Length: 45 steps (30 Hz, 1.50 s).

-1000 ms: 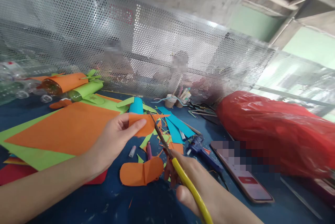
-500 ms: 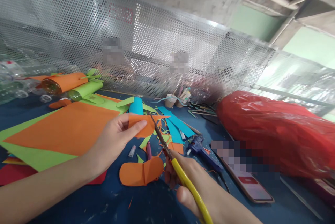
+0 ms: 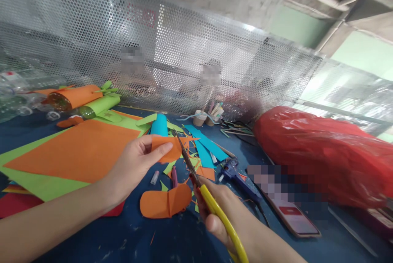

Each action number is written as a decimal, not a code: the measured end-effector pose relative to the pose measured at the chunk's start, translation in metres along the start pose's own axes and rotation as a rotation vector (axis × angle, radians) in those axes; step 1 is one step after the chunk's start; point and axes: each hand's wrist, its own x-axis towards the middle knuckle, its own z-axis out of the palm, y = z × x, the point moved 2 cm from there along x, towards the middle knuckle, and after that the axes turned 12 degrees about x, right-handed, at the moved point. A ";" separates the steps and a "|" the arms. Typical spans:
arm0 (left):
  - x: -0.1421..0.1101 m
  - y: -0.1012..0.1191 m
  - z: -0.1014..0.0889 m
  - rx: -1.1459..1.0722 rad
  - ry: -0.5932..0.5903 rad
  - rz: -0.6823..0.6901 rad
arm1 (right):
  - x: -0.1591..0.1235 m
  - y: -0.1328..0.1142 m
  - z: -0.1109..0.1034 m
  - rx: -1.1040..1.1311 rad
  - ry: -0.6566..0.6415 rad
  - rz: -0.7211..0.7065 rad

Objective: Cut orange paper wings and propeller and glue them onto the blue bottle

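Observation:
Between thumb and fingers, my left hand (image 3: 139,160) pinches a small piece of orange paper (image 3: 172,153). My right hand (image 3: 222,205) is closed around yellow-handled scissors (image 3: 221,218), whose blades meet the paper's right edge. A thin orange strip sticks out to the right past the blades. Below lies a rounded orange paper cutout (image 3: 166,201) with a crease across it. A pink pen (image 3: 174,176) and its clear cap (image 3: 155,177) rest just beyond the cutout. Paper scraps are scattered behind the blades.
Orange paper sheets (image 3: 73,148) lie over green ones on the left. Paper-wrapped bottles (image 3: 80,97) stand behind them. To the right are blue strips (image 3: 208,144), a blue glue gun (image 3: 239,179), a phone (image 3: 291,214) and a red plastic bag (image 3: 322,152). A perforated metal screen (image 3: 184,41) runs along the back.
The scissor blades have closed further along the orange paper, and its corner now looks rounder. My right thumb has shifted slightly upward with the handle. My left hand has barely moved.

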 end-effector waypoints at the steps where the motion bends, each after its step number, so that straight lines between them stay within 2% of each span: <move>1: 0.000 0.000 0.000 -0.002 0.003 -0.005 | 0.000 0.001 0.000 -0.003 -0.003 0.002; 6: 0.001 0.003 0.001 -0.095 -0.008 -0.025 | 0.001 0.003 -0.001 0.014 0.010 0.027; 12: 0.001 0.007 0.003 -0.198 -0.065 -0.067 | 0.001 0.004 -0.001 0.002 0.000 0.002; 16: 0.001 0.006 0.003 -0.217 -0.061 -0.084 | 0.001 0.006 -0.001 0.007 -0.004 -0.020; 24: 0.004 0.004 -0.001 -0.189 -0.075 -0.073 | 0.001 0.000 -0.002 0.020 -0.001 -0.062; 32: 0.006 0.002 -0.006 -0.064 -0.024 -0.086 | 0.002 -0.004 -0.004 0.023 -0.045 -0.027; 37: 0.008 0.001 -0.007 -0.020 -0.010 -0.052 | 0.002 -0.006 -0.001 0.019 -0.005 -0.058; 45: 0.012 0.003 -0.009 0.000 -0.014 -0.010 | 0.004 -0.002 -0.004 0.073 -0.042 -0.051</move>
